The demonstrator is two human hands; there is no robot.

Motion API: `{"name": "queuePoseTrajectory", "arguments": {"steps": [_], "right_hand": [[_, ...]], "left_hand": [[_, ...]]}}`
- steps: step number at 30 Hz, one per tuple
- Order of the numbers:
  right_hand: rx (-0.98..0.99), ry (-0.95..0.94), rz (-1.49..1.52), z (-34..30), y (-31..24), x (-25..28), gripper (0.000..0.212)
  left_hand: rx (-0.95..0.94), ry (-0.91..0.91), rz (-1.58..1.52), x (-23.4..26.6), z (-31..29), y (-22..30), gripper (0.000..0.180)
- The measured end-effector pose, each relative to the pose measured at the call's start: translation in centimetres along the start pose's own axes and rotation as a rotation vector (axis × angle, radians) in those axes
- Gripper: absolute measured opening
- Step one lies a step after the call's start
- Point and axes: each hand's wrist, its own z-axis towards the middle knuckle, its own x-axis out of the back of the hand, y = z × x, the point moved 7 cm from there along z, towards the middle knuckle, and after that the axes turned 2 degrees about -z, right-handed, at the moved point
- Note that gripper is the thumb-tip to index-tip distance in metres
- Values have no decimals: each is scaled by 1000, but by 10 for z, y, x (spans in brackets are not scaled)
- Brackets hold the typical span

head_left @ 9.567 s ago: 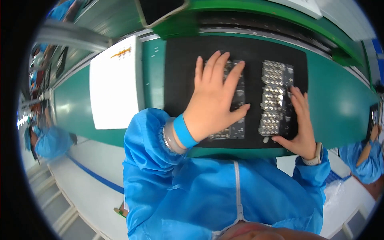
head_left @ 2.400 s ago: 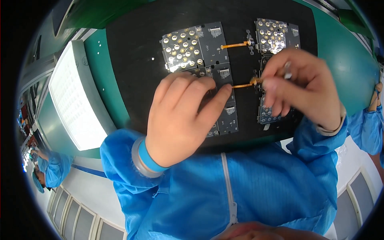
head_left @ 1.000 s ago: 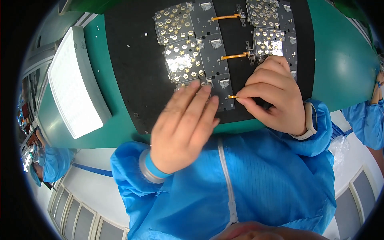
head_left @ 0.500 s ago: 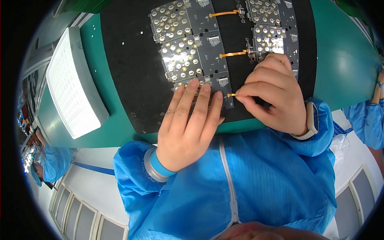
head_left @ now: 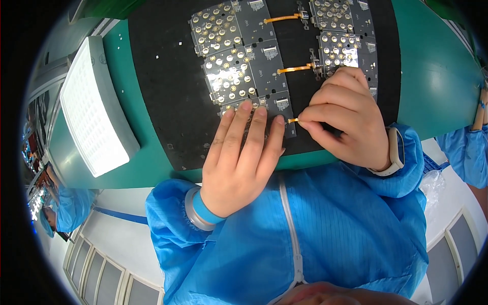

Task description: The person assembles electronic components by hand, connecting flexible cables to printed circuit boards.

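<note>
My left hand (head_left: 239,162) lies with its fingers stretched out over the nearest part of a dark circuit board panel (head_left: 269,71) dotted with round metal domes. Thumb and forefinger of my right hand (head_left: 345,117) pinch a small orange flex cable (head_left: 293,121), whose free end touches the right edge of that panel. The rest of this cable is hidden by my fingers. Farther off, two orange flex cables (head_left: 295,68) reach from the panel to small metal parts beside a second board panel (head_left: 338,48), which my right hand partly covers.
Both panels rest on a black mat (head_left: 162,101) over a green table (head_left: 432,76). A white tray (head_left: 94,112) with rows of small pockets stands at the left. Tiny white bits (head_left: 157,57) lie about. People in blue sleeves (head_left: 462,157) are at both sides.
The board panels have shifted very slightly to the left. Both hands keep nearly the same place, and the right still pinches the flex cable.
</note>
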Motion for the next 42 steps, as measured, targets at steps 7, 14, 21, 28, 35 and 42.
{"name": "queuePoseTrajectory", "arguments": {"steps": [7, 14, 21, 28, 35, 42], "right_hand": [[9, -17, -10, 6, 2, -1, 12], [-12, -50, 119, 13, 2, 11, 18], [-28, 415, 39, 43, 67, 72, 11], [-230, 527, 593, 28, 135, 63, 6], [-137, 451, 314, 37, 117, 66, 9], [-121, 445, 247, 35, 113, 71, 8]], "left_hand": [[-14, 45, 77, 2, 5, 3, 40], [-3, -62, 59, 11, 13, -8, 40], [-43, 224, -287, 82, 61, -46, 41], [115, 729, -9, 104, 129, -126, 33], [227, 768, -21, 81, 164, -155, 26], [305, 808, -56, 93, 152, -151, 26]]}}
